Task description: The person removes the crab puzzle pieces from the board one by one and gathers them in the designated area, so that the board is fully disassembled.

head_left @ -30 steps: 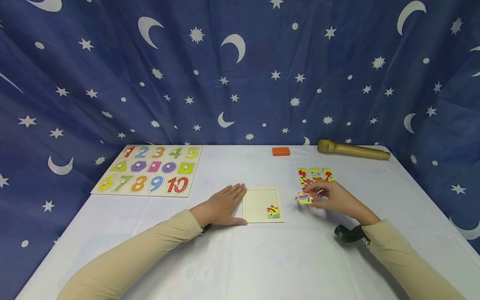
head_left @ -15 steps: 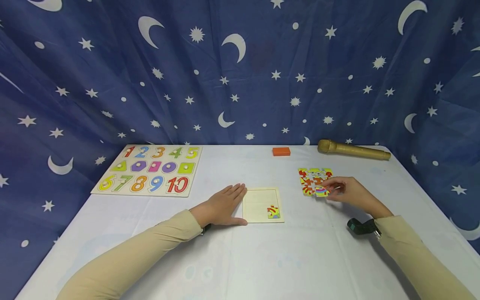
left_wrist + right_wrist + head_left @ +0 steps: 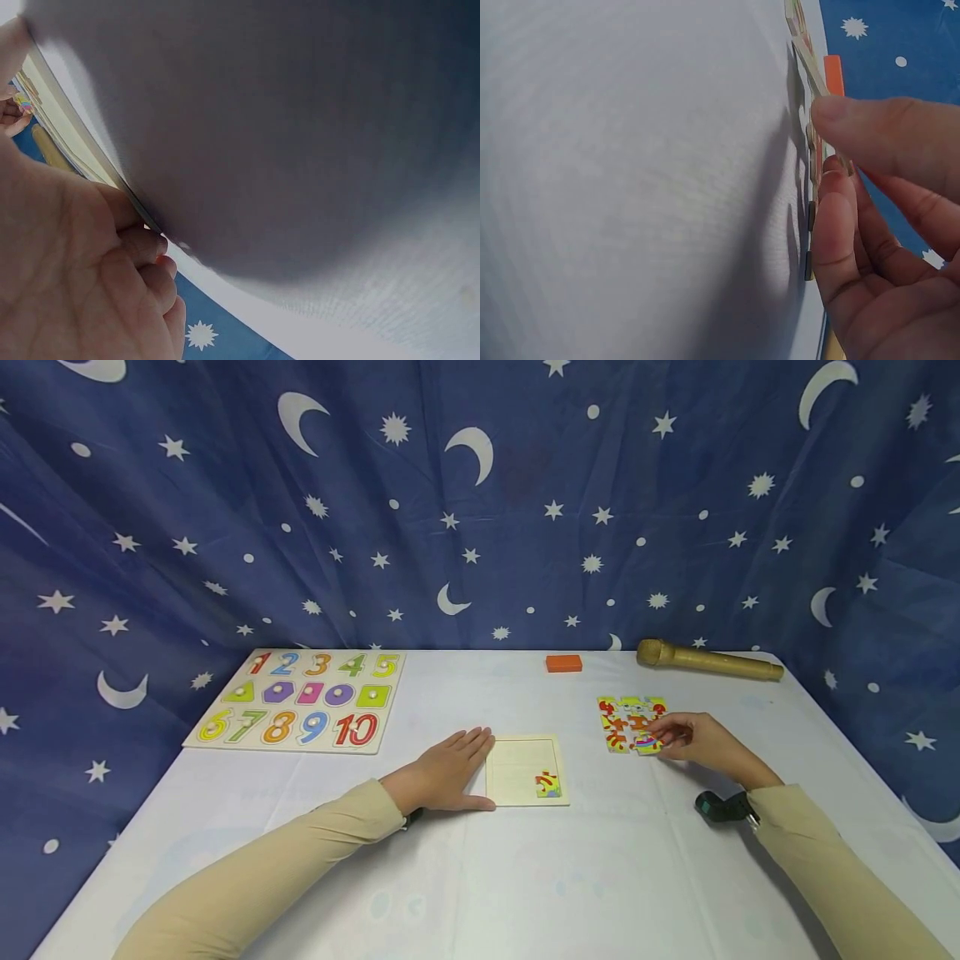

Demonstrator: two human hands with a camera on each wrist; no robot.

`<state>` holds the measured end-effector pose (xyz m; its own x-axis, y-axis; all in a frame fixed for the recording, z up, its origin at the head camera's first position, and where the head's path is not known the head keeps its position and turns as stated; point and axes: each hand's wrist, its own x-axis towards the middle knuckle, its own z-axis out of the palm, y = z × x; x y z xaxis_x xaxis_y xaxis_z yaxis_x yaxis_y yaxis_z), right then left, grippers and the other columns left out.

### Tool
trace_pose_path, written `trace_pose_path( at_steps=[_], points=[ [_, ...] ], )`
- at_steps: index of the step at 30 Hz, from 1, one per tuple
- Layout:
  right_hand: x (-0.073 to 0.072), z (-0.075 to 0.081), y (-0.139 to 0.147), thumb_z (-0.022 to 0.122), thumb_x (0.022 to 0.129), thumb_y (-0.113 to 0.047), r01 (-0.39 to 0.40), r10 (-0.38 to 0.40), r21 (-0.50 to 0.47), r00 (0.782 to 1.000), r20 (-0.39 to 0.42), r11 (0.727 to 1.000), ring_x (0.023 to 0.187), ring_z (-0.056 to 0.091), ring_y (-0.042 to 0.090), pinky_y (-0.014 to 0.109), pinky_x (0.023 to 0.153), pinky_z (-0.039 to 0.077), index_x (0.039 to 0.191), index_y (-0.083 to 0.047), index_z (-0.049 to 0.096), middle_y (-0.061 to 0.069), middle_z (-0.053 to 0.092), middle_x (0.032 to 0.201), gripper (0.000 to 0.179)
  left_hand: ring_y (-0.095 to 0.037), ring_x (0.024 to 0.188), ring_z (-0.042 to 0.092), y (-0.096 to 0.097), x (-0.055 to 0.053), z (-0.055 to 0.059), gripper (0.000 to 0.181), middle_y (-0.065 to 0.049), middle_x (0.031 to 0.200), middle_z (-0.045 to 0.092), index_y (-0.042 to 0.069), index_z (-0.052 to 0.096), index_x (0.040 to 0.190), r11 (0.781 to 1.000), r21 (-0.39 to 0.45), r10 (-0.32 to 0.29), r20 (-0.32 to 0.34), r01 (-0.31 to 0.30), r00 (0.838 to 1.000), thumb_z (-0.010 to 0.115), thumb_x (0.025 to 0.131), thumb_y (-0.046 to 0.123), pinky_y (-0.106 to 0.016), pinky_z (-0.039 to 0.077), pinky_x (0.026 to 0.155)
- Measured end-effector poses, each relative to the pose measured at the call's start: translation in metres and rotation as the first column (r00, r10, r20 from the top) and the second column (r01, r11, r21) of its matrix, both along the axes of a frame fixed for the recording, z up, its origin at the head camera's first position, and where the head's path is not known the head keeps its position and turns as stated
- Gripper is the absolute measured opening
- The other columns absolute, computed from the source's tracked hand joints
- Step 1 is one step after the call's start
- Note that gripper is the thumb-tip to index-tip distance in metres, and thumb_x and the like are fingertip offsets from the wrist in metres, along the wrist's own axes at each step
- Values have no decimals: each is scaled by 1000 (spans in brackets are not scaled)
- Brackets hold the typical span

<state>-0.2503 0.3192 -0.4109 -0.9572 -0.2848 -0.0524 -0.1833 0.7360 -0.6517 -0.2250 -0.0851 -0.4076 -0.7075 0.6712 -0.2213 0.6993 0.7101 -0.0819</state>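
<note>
My left hand lies with straight fingers along the left edge of a square wooden puzzle tray. In the left wrist view, the fingers of that hand touch the side of the tray. One red-and-yellow jigsaw piece sits in the tray's lower right corner. My right hand pinches a rainbow-striped jigsaw piece at the near right of a group of jigsaw pieces. In the right wrist view, the pinched piece is tilted between thumb and fingers, and the hand partly covers it.
A number-and-shape peg board lies at the back left. An orange block and a gold microphone-shaped object lie along the back edge, before a blue curtain with moons and stars. White cloth covers the table.
My right hand has moved right, carrying the rainbow-striped jigsaw piece from beside the tray back to the group of pieces. Over the last half second that piece has tilted. My left hand has stayed put.
</note>
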Motion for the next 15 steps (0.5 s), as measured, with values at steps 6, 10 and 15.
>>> trace_pose_path(
  at_steps=[6, 10, 15],
  points=[
    [-2, -2, 1, 75, 75, -5, 9, -9, 40, 1000, -19, 999, 76, 54, 6, 18, 64, 47, 110, 3, 65, 11, 66, 90, 37, -24, 146, 17, 0, 0, 1, 96, -13, 157, 19, 1, 19, 149, 1000, 10, -6, -5, 6, 1000, 42, 86, 69, -36, 18, 120],
    [-3, -3, 2, 74, 76, -6, 12, -12, 54, 1000, -1, 998, 74, 53, 6, 18, 64, 47, 108, 4, 66, 9, 65, 88, 35, -24, 146, 17, 0, 0, 1, 96, -13, 157, 19, 1, 19, 149, 1000, 12, -5, -2, 5, 1000, 42, 86, 69, -36, 18, 120],
    [-4, -5, 3, 74, 77, -8, -1, 0, 63, 1000, 5, 998, 73, 52, 4, 19, 63, 46, 107, 5, 66, 7, 65, 86, 33, -23, 146, 17, 0, 0, 0, 96, -13, 157, 18, 1, 19, 149, 1000, 5, -3, -2, 3, 1000, 42, 86, 70, -36, 18, 120]
  ],
)
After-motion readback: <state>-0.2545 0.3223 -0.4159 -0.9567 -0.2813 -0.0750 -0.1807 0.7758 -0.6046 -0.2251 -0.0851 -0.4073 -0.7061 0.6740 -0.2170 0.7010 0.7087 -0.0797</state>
